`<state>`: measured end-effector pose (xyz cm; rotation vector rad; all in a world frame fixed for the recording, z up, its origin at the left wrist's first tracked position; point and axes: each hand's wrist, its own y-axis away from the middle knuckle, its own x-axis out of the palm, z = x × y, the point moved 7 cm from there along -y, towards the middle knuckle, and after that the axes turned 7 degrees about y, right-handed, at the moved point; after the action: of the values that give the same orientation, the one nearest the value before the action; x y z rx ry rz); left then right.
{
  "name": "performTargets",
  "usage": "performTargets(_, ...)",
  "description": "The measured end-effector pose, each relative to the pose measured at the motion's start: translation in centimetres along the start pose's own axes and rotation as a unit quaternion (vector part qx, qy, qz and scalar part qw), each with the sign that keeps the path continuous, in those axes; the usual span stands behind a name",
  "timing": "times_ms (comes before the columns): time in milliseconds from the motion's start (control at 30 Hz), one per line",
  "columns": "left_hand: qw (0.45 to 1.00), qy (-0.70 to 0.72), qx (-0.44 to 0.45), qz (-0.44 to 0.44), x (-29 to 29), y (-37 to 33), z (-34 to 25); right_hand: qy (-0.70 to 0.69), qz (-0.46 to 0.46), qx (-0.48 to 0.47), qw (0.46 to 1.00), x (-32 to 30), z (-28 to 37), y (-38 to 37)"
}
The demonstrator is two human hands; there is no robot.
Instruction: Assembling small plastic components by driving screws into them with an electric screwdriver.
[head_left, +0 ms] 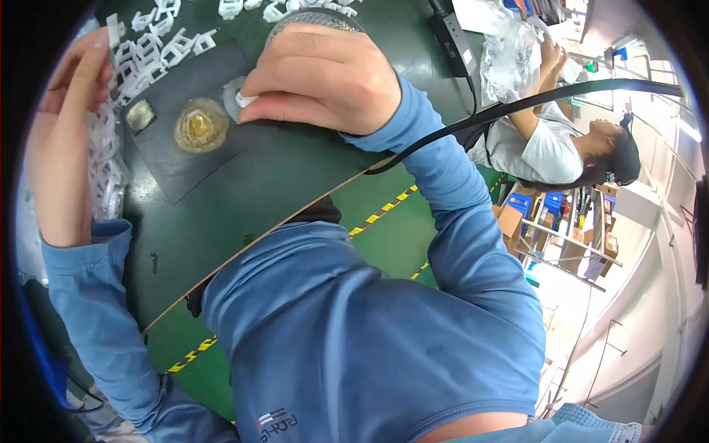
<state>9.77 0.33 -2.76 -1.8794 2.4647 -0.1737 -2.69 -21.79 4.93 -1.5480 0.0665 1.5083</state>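
Observation:
My right hand [317, 81] is closed in a pinch on a small white plastic piece [246, 99]. It hovers by a translucent round disc [232, 100] at the edge of a dark mat [177, 173]. On that mat lie a round, crusted dish with a yellow substance [199, 127] and a small, pale square pad [140, 116]. Off to the left, my left hand [66, 133] is raised, fingers bent together, with a white plastic part [114, 31] at its fingertips. Its palm side is partly hidden.
Many white plastic parts [151, 59] are heaped beside the mat, on the left. A round glass-like container [317, 16] stands behind my right hand. A black power strip [452, 44] and dark cable [517, 103] lie rightward. Another person [546, 144] works beyond clear plastic bags [509, 63].

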Motion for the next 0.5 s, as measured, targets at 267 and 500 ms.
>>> performTargets(267, 0.998, -0.027, -0.026, -0.057, -1.3, 0.3, 1.5, -0.002, 0.009, -0.028, 1.0, -0.3, -0.8, 0.8)
performTargets(500, 0.999, -0.035, -0.024, -0.024, -1.5, 0.6, 0.3, -0.045, -0.032, 0.025, 0.998, 0.4, -0.1, 0.2)
